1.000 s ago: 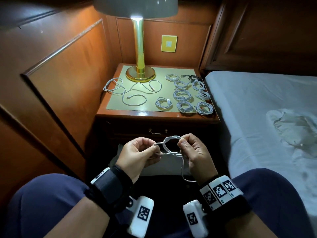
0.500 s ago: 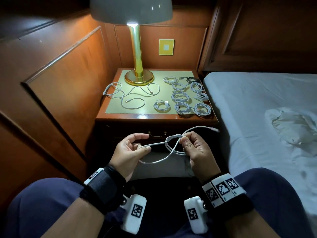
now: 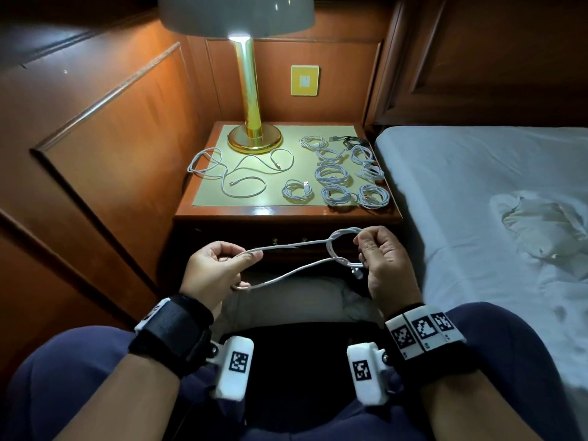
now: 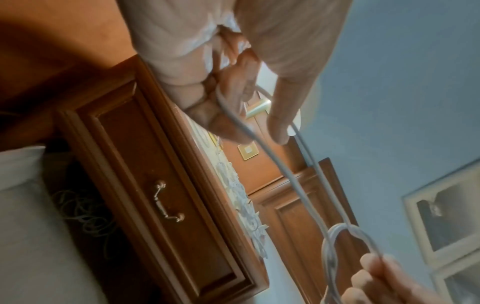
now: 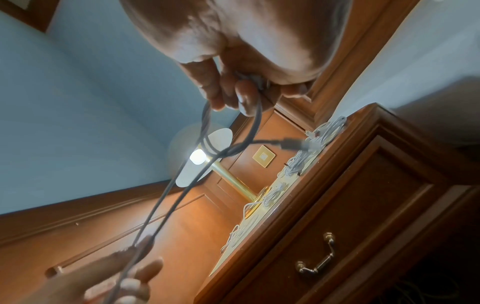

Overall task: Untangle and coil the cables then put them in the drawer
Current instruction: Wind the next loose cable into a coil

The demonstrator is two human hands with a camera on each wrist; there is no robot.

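Since a moment ago, the white cable [image 3: 292, 259] has been drawn out longer, pinched by the left hand [image 3: 216, 268] at nine o'clock and the right hand [image 3: 381, 259] at three, so coiling appears unfinished.

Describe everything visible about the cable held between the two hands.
The cable is thin, pale grey-white, with a smooth round jacket. It spans in a long doubled loop from the left hand, which pinches the bend, to the right hand, which grips a small coil of several turns. A plug end sticks out by the coil. It hangs in air before the closed drawer.
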